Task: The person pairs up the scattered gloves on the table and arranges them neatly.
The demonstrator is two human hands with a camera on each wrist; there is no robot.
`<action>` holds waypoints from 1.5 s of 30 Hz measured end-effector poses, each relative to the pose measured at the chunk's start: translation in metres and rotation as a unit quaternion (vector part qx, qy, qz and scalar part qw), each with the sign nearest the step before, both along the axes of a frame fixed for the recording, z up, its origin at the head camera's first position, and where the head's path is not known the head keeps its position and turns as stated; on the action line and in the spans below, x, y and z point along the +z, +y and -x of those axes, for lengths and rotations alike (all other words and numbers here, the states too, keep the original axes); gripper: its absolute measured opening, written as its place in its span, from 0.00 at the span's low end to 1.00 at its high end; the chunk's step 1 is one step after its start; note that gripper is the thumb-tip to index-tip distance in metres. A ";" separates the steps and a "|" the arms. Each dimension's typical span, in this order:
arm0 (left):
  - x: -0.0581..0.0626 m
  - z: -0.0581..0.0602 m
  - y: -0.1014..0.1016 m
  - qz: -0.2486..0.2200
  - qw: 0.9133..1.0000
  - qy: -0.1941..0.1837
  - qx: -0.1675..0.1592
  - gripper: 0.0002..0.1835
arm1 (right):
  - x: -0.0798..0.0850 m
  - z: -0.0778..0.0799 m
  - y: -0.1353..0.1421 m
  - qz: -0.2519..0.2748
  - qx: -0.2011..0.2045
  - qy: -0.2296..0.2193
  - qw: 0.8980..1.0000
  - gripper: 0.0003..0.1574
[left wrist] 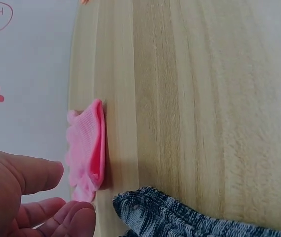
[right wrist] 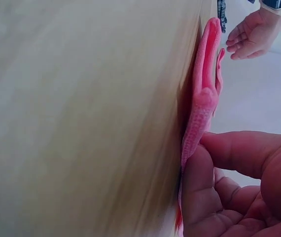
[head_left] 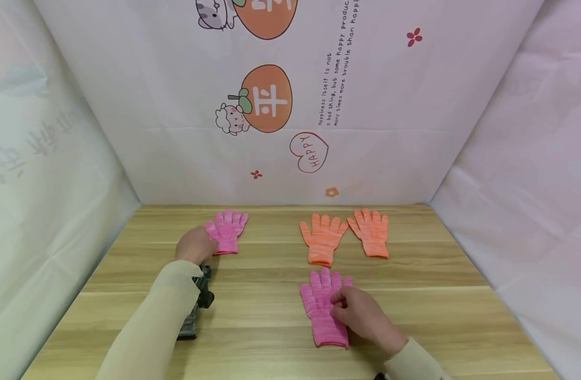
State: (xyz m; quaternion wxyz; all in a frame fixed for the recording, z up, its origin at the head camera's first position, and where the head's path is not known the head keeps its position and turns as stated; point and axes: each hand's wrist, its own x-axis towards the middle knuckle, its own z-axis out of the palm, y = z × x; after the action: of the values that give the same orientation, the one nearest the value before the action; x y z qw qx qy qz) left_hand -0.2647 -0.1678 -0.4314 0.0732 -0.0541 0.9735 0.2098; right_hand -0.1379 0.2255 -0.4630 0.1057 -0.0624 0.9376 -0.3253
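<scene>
My right hand (head_left: 364,315) pinches the right side of a pink knit glove (head_left: 324,316) at the front centre, between thumb and forefinger. That glove (right wrist: 198,116) lies with its fingers toward the back wall. At the back left, my left hand (head_left: 195,245) is beside a second pink glove (head_left: 229,232). The left wrist view shows the thumb (left wrist: 39,174) and fingers apart, holding nothing, close to that pink glove (left wrist: 85,145). Below the left forearm lies a dark grey knit piece (head_left: 189,324), partly hidden; its mottled fabric (left wrist: 167,215) shows near the left hand.
Two orange gloves, one (head_left: 323,240) left of the other (head_left: 372,235), lie at the back right of the wooden table (head_left: 252,311). A printed white cloth (head_left: 176,148) stands behind the table, with pale cloth on both sides.
</scene>
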 end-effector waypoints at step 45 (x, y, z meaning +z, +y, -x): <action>-0.026 0.017 0.010 -0.054 0.996 -0.026 0.072 0.39 | 0.002 -0.004 -0.001 0.005 -0.003 0.001 1.000 0.10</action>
State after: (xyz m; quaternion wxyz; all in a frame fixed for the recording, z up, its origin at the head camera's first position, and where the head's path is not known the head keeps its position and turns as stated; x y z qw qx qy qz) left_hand -0.2813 -0.1575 -0.4579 0.0862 -0.1260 0.9521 0.2649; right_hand -0.1343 0.2249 -0.4607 0.1034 -0.0610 0.9362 -0.3305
